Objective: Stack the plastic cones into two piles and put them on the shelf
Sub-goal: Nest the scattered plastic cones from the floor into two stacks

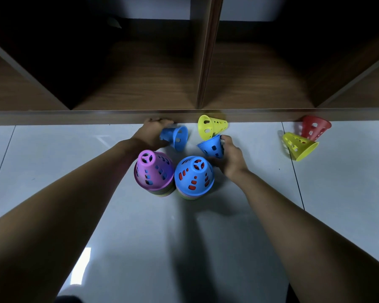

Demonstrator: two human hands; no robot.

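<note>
Gathering loose cones, by the look of it, with nothing on the shelf [140, 84] yet. Gripping a blue cone [176, 136] at its narrow end with the left hand [155, 133], fingers curled round it, mouth turned right, close under the shelf lip [74, 117]. Holding a second blue cone [212, 147] tilted in the right hand [230, 158], fingers and thumb wrapped round its wall, just beside a yellow cone [211, 125] lying on its side. Cannot tell whether either held cone is clear of the floor [53, 160].

Next, probably: turn each cone mouth down and lower it over the purple pile [154, 171] and the blue pile [194, 177], both upright just below the hands. Centre the rim before dropping it, since a skewed drop could nudge the other pile, so near do they stand.

Then reach for the yellow cone, and well off to the right for the red cone [314, 126] and the far yellow cone [299, 146], touching each other near the shelf base.

Little room behind the hands, with the lip right there. Open floor nearer and to both sides. Above the lip, two open bays split by a divider [202, 62], enough for one pile in each.
</note>
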